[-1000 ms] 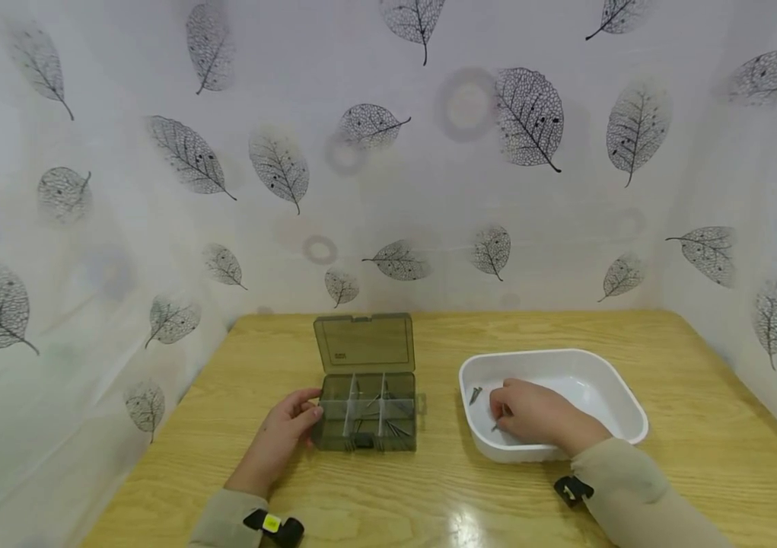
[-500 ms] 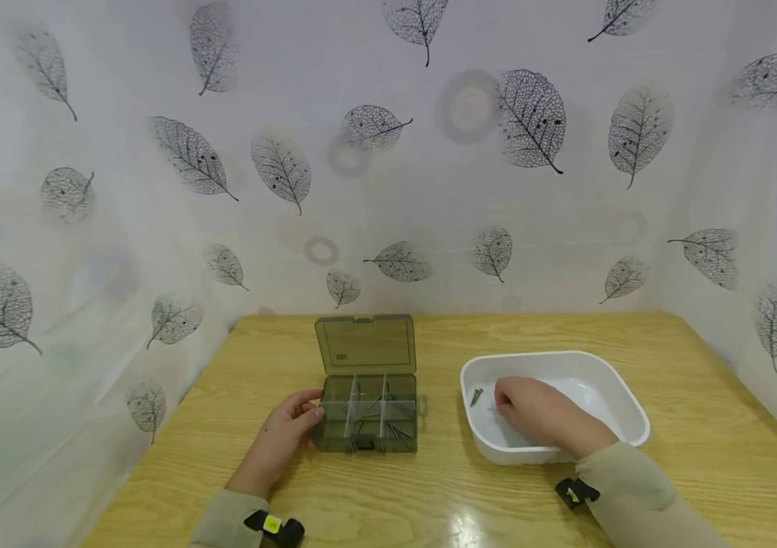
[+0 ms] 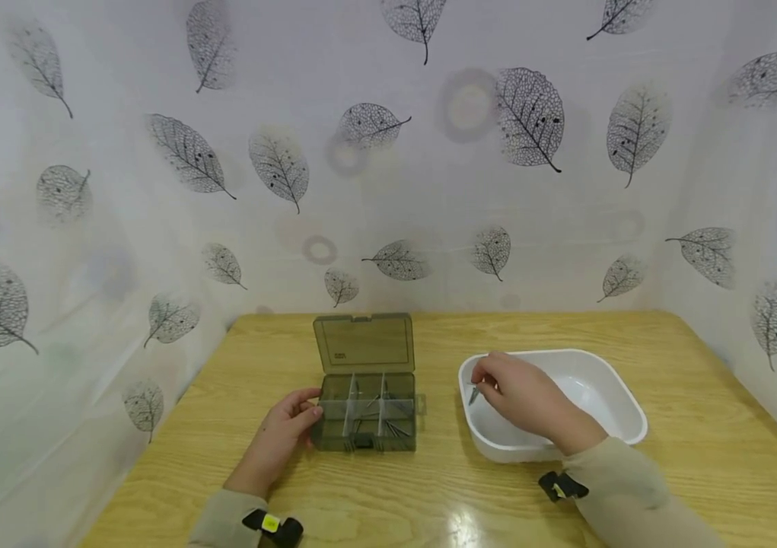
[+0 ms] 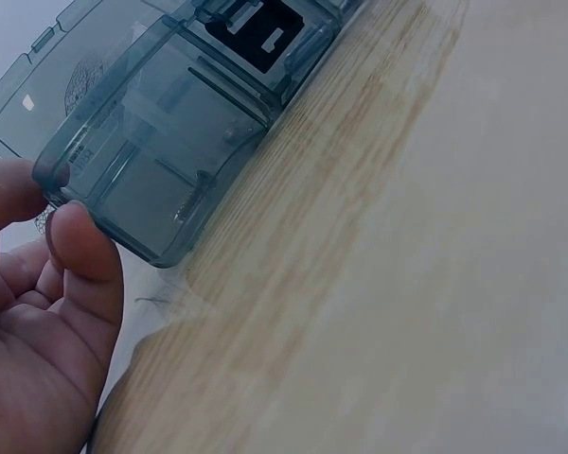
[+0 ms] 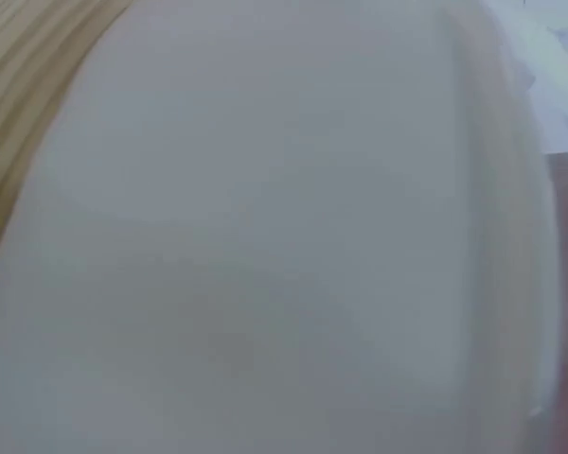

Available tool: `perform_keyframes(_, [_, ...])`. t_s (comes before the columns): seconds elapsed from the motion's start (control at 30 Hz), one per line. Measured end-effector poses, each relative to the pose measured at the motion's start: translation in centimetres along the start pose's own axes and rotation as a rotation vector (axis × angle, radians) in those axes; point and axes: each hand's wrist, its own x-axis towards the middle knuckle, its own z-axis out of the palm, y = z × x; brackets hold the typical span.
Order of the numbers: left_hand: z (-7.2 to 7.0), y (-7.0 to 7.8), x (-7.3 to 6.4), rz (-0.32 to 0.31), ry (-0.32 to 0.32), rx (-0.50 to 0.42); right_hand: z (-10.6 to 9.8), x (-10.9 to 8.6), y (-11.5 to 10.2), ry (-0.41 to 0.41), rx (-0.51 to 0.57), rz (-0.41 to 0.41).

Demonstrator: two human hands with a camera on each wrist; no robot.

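Note:
In the head view a translucent grey compartment box [image 3: 364, 411] stands with its lid [image 3: 364, 344] raised at the back. Several thin metal screws [image 3: 396, 428] lie in its compartments. My left hand [image 3: 285, 422] holds the box's left side; in the left wrist view the thumb [image 4: 80, 246] and a finger pinch its corner. Inside the left end of a white tray [image 3: 607, 396], my right hand [image 3: 525, 396] has its fingers curled, with a screw [image 3: 473, 394] at the fingertips. The right wrist view is mostly filled by the blurred tray wall [image 5: 265, 236].
Both things stand on a wood-grain table [image 3: 443, 487]. A pale curtain with leaf prints [image 3: 388, 175] hangs behind and along both sides. A latch [image 3: 421, 405] sticks out from the box's right side.
My right hand has moved up and left inside the tray to the screw at its left end. The screw seen below the fingers a second ago no longer shows. My left hand stays on the box.

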Motion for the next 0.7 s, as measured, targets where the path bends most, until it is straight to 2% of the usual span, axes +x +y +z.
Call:
perform_keyframes(0.3, [0.0, 0.4, -0.3, 0.030, -0.006, 0.032, 0.9, 2.0, -4.2, 0.019, -0.011, -0.104])
perform_keyframes(0.7, [0.1, 0.4, -0.3, 0.024, 0.002, 0.023, 2.7, 5.2, -9.5, -0.046, -0.027, -0.260])
